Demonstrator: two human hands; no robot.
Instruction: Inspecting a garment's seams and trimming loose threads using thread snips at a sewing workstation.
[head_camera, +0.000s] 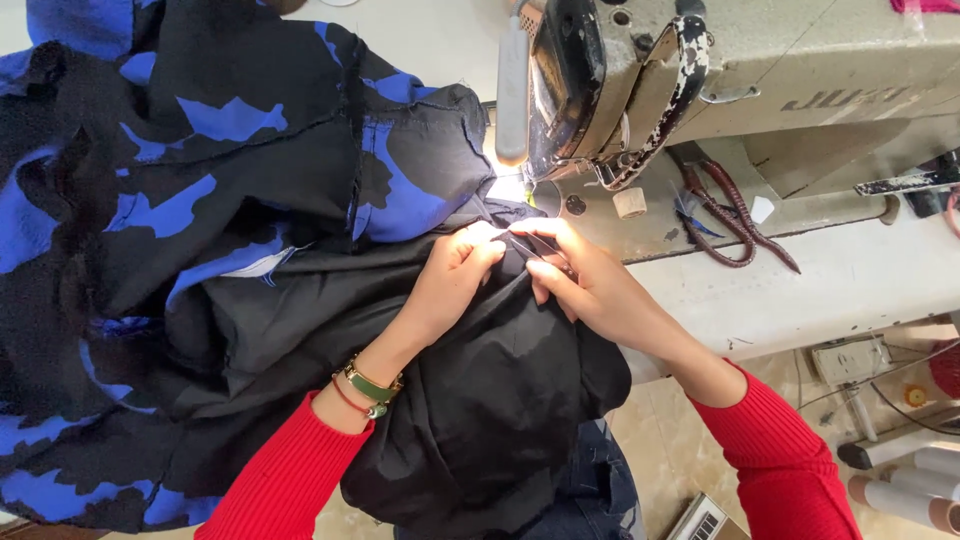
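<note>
A large black garment with blue patches (200, 230) is heaped over the table at the left and hangs down toward my lap. My left hand (455, 275) pinches a fold of the black fabric close to the needle area of the sewing machine (640, 80). Facing it from the right, my right hand (580, 275) holds the same black fabric and a small dark tool, probably thread snips. The fingertips of the two hands nearly touch. Both arms wear red sleeves, and the left wrist carries a green watch and a red bracelet.
A pair of dark red-handled scissors (725, 215) lies on the machine bed beside a small cork-like spool (630, 203). The white table top (830, 285) runs to the right. Thread cones (910, 485) and a pedal unit stand on the floor at lower right.
</note>
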